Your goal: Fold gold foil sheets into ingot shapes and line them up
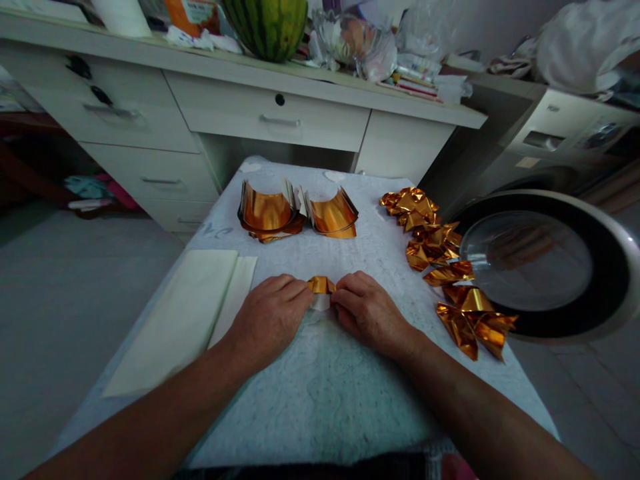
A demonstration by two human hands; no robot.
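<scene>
A small piece of gold foil paper (321, 285) with a pale underside is held between my two hands, low over the middle of the cloth-covered table (320, 400). My left hand (274, 308) has its fingers closed on the paper's left end. On the right end, my right hand (369, 310) pinches with the fingers curled in. Fingertips and both ends of the paper are partly hidden. Beyond the hands stand two curved stacks of gold foil sheets, a left stack (270, 210) and a right stack (333, 215). Several folded gold foil pieces (433, 240) lie along the table's right side.
Pale folded paper (175, 320) lies at the table's left edge. A white desk (270, 120) with drawers borders the far side, carrying a watermelon (267, 27) and a glass bowl (345, 37). To the right, a washing machine's open round door (540, 263) reaches close to the table.
</scene>
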